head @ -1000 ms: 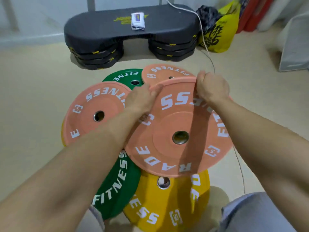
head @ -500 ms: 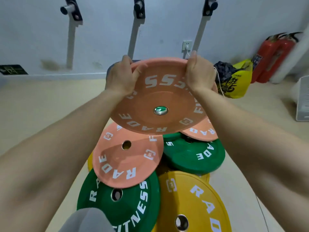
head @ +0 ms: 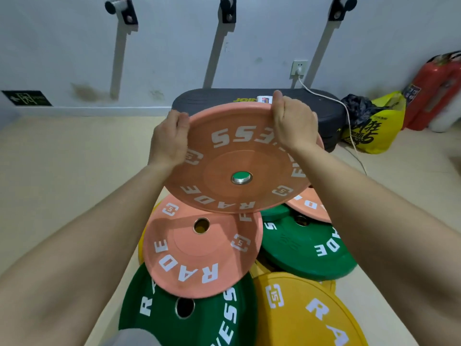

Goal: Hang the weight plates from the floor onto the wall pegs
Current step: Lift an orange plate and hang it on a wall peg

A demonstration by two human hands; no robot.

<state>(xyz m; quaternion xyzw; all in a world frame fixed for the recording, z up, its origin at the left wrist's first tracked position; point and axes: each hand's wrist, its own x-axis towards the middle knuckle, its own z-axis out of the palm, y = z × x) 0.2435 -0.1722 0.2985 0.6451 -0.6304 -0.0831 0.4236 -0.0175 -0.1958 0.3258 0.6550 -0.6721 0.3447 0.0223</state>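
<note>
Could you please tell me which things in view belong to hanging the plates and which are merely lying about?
Part of the job:
- lifted pink plate, held by left hand and right hand
- floor plates: pink, green, yellow
- wall pegs

Lying about:
- black step platform
- yellow bag
- white cable
- fire extinguisher
</note>
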